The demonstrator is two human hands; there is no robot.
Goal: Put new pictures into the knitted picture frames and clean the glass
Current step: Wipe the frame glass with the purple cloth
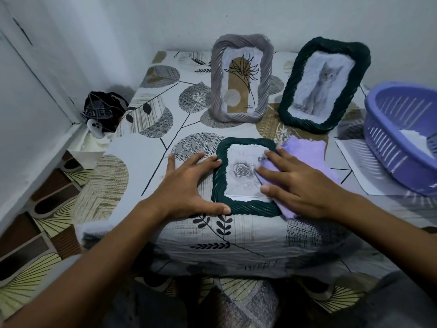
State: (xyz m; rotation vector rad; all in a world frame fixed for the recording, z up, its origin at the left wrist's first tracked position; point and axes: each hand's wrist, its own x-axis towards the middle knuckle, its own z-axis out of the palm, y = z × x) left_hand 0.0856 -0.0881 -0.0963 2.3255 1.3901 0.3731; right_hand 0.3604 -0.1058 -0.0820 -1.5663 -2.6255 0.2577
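On table: L hand (189, 183) fingers splayed, steadying flat green frame (221, 200); R hand (300, 185) fingers flat, pressing purple cloth (300, 150) onto glass (241, 185).

From my feed, both forearms come in bare, no sleeves visible down to the picture's lower edge. The left hand (189, 183) and right hand (300, 183) carry no rings, watch or gloves; their fingernails are short and plain, unpainted.

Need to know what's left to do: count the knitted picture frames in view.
3. A grey frame stands at the back, a dark green frame with a cat picture stands right of it, and another dark green frame lies flat under the hands. None seems hidden.
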